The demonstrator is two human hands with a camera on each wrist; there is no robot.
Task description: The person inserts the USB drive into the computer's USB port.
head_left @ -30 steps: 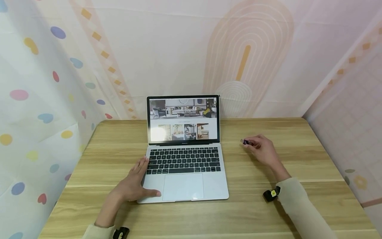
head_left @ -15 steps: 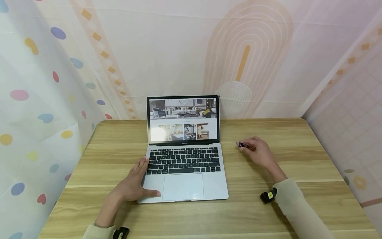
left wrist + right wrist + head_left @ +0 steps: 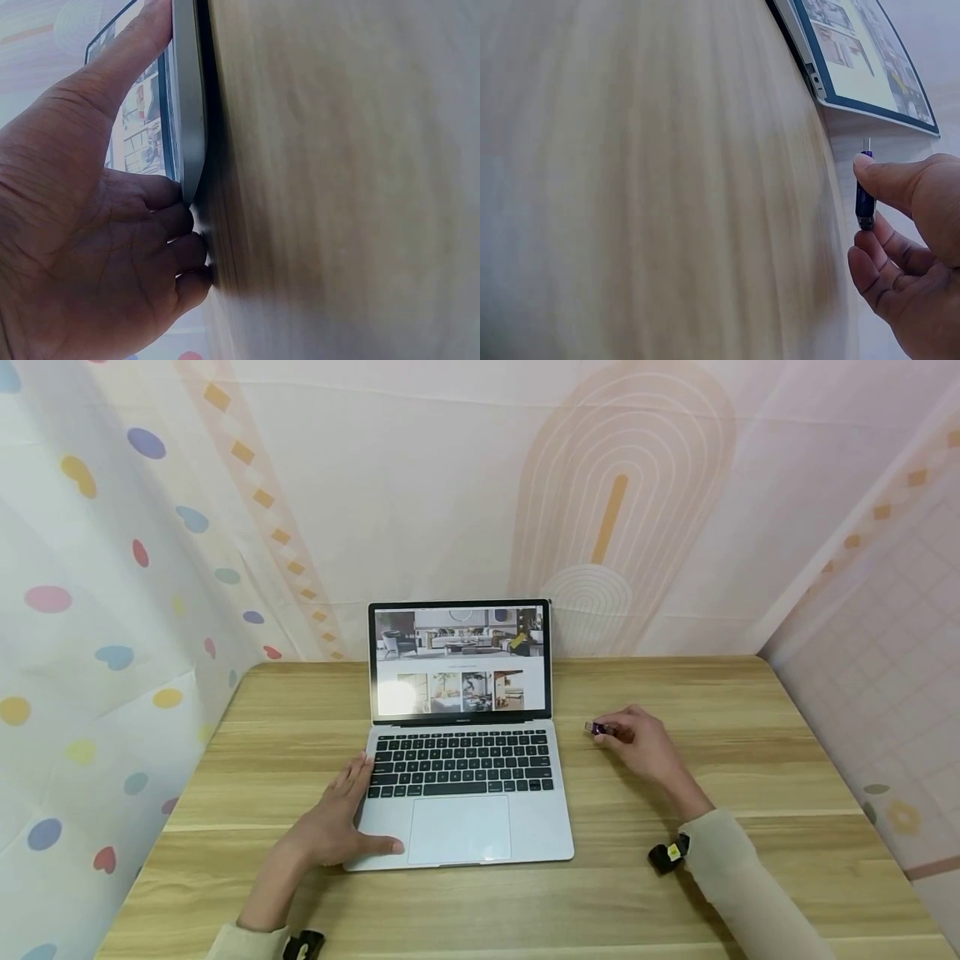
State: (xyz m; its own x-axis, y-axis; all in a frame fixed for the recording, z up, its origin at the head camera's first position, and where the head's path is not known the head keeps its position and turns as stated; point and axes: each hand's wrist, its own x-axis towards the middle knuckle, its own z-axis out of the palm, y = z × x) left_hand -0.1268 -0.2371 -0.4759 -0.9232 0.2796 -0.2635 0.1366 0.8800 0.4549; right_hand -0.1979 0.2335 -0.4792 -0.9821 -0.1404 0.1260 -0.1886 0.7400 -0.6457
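Right of silver metal laptop (image 3: 462, 764): right hand (image 3: 637, 739) pinches small dark-purple USB stick (image 3: 599, 729), metal plug (image 3: 867, 145) facing laptop, apart from it. Laptop's left side: left hand (image 3: 330, 822) spread wide, thumb atop, fingers (image 3: 180, 221) alongside. Advisable: pinch behind plug, stick level, laptop braced.

No text firmly legible in any view; open silver metal laptop (image 3: 542, 835): pale line of lettering (image 3: 468, 634) across the room photo (image 3: 460, 646) up on its lit screen (image 3: 460, 662), too small to read; short grey heading (image 3: 461, 667) under the photo, same; tiny mark (image 3: 462, 721) on the black lower bezel (image 3: 420, 722), blurred; black square keys (image 3: 461, 764), legends unresolved; small yellow label (image 3: 673, 852) on black boxy wrist unit (image 3: 662, 860), unreadable.
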